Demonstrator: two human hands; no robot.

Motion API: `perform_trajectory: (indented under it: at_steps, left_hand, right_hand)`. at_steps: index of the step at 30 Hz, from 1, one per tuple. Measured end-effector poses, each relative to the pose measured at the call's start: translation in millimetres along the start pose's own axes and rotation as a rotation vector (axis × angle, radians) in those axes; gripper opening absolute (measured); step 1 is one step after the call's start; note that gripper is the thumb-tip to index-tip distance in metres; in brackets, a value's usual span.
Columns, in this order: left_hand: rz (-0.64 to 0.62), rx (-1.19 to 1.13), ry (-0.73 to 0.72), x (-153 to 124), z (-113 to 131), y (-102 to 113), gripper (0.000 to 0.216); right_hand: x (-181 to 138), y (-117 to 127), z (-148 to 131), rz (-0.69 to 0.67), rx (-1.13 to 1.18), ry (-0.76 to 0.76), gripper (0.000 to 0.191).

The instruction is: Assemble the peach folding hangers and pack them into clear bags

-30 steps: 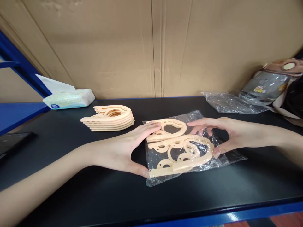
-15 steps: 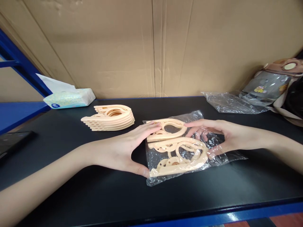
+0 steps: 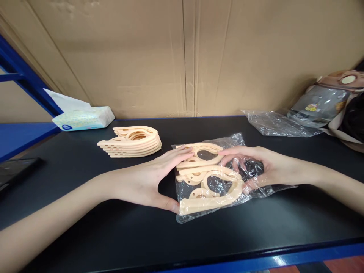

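A clear plastic bag (image 3: 182, 218) lies flat on the black table, with several beige folding hangers (image 3: 212, 203) inside. Across the bag's left end, my left hand (image 3: 148, 180) grips it, fingers on the upper hangers and thumb at the lower left corner. My right hand (image 3: 264, 167) holds the right side through the film, its fingertips against the curved ends of the hangers and its thumb against the lower ones. Loose film bunches under my right palm. Left of the bag stands a neat stack of matching beige hangers (image 3: 132, 146).
A tissue pack (image 3: 85, 118) sits at the back left, and a dark phone (image 3: 18, 170) lies at the left edge. Another plastic bag (image 3: 278, 123) lies at the back right beside a clear bottle (image 3: 318, 102) with a brown lid. Cardboard (image 3: 142, 57) walls the back.
My right hand has moved slightly left, pushing the lower hangers left inside the bag. My left hand and the stack have stayed in place.
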State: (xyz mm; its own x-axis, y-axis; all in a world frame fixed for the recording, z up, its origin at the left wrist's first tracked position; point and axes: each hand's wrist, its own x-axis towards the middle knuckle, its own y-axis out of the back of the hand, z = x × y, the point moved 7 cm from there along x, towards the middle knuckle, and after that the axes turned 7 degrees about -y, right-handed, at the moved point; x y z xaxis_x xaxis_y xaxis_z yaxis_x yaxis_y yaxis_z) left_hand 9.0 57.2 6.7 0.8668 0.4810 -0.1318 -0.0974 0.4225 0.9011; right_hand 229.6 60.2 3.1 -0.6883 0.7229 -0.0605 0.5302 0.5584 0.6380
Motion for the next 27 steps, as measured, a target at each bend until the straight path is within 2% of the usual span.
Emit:
perform_trajectory:
  at_steps: [6, 10, 12, 20, 27]
  left_hand:
    - [0.14, 0.078, -0.112, -3.1, 9.7, 14.2, 0.078]
    - [0.206, 0.072, -0.061, -1.6, 10.6, 23.7, 0.026]
    - [0.196, 0.041, -0.046, -0.8, 9.4, 23.6, 0.011]
    - [0.204, 0.008, -0.015, -0.2, 1.1, 22.7, 0.011]
    - [0.215, 0.006, -0.043, -0.1, 1.9, 22.9, 0.009]
  right_hand:
    - [0.9, 1.5, 0.3, 0.004, 0.021, 0.018, 0.073]
    - [1.2, 1.5, 0.9, 0.008, 0.011, 0.02, 0.073]
    - [1.4, 1.4, 1.2, 0.01, 0.016, 0.01, 0.072]
    - [3.1, 1.6, 2.1, 0.026, 0.051, -0.009, 0.069]
    - [1.1, -1.2, 2.2, -0.01, 0.019, -0.025, 0.066]
